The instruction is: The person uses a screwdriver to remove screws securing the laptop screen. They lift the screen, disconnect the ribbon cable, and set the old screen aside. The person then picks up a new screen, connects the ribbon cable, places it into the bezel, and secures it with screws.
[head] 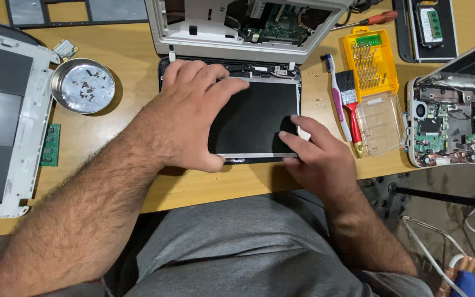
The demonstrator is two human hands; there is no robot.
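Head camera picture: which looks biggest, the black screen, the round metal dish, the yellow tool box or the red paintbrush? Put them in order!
1. Black screen, held by both hands.
2. Yellow tool box and round metal dish look about alike, so I won't rank them.
3. Red paintbrush, the thinnest.

Screen panel (259, 118) lies between screw dish (82, 86) at left and brush (350, 107) at right

Bright, even overhead light, soft shadows under the hands (193, 121), sharp focus, slight wide-angle bending at edges.
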